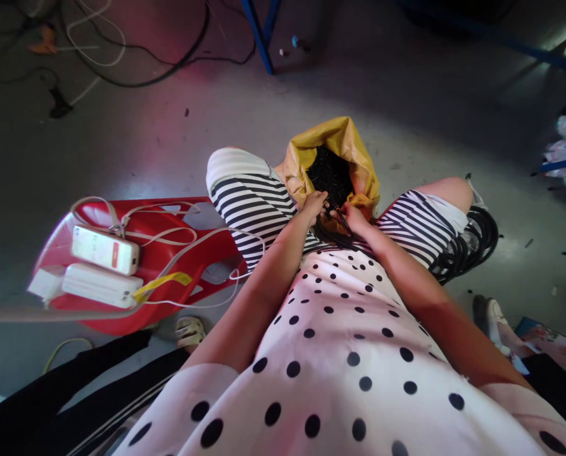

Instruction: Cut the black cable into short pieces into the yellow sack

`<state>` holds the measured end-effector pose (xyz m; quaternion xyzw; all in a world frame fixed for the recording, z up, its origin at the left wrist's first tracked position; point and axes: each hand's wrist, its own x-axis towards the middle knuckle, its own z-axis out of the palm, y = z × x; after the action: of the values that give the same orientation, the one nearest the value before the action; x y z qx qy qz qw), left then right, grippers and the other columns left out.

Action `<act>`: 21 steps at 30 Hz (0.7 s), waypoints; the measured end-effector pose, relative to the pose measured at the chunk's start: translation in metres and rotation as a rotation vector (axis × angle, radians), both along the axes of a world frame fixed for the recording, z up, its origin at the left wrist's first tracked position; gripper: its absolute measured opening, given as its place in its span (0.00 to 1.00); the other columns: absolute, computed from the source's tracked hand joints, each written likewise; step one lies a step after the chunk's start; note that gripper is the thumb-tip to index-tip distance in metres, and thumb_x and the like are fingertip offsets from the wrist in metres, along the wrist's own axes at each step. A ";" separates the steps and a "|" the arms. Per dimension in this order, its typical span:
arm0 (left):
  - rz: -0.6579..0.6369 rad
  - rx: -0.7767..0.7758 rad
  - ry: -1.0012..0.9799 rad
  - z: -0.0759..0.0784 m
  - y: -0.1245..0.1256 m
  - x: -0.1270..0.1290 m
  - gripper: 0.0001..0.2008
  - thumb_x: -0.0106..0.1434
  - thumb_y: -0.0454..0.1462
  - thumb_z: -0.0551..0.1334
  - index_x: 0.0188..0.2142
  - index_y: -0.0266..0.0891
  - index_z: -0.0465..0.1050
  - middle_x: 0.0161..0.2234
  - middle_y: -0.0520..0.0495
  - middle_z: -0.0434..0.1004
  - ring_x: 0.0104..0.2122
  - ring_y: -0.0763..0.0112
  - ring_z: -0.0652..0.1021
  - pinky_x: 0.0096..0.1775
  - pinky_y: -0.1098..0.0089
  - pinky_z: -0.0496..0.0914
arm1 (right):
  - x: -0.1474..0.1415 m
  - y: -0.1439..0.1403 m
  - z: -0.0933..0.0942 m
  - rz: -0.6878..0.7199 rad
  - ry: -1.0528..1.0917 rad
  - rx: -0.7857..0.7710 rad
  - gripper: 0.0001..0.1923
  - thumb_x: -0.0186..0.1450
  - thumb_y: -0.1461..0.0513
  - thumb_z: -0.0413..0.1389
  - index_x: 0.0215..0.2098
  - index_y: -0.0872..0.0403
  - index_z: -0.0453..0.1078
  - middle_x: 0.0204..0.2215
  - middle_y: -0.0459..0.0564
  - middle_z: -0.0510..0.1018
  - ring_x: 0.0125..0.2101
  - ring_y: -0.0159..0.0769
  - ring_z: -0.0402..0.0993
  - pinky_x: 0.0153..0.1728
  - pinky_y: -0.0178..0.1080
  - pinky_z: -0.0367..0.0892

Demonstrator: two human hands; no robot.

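A yellow bag (354, 149) stands open between my knees, filled with small black pieces (329, 174). My left hand (314, 204) rests at the bag's near rim with its fingers among the black pieces. My right hand (354, 218) is closed on a bundle of thin black strands (337, 231) that lies across my lap. Both hands almost touch each other at the bag's mouth. What exactly the left fingers pinch is too small to tell.
A red plastic stool (169, 253) at my left carries a white phone (105, 250), a white power bank (100, 285) and white cables. Black coiled rings (473, 244) lie by my right knee. Cables trail across the floor far left. Blue frame legs (261, 35) stand beyond.
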<state>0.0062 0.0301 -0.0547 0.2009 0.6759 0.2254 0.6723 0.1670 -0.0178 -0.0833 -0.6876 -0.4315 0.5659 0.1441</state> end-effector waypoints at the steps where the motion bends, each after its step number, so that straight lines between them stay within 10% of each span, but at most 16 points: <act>1: 0.011 -0.028 -0.027 0.001 0.000 -0.001 0.14 0.82 0.39 0.60 0.36 0.42 0.66 0.24 0.55 0.69 0.18 0.78 0.64 0.25 0.74 0.56 | 0.000 0.002 0.000 -0.027 -0.040 0.022 0.27 0.63 0.49 0.78 0.36 0.48 0.64 0.24 0.41 0.71 0.22 0.34 0.68 0.20 0.35 0.60; 21: 0.248 0.051 -0.065 0.008 0.006 -0.003 0.12 0.68 0.36 0.64 0.33 0.44 0.61 0.18 0.60 0.60 0.14 0.80 0.56 0.19 0.75 0.48 | 0.000 0.011 0.014 -0.090 0.272 -0.132 0.35 0.60 0.37 0.77 0.39 0.46 0.61 0.21 0.37 0.69 0.17 0.31 0.64 0.16 0.35 0.60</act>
<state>0.0031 0.0363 -0.0470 0.1254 0.6675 0.3301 0.6556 0.1672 -0.0069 -0.0695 -0.6313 -0.3386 0.6739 0.1808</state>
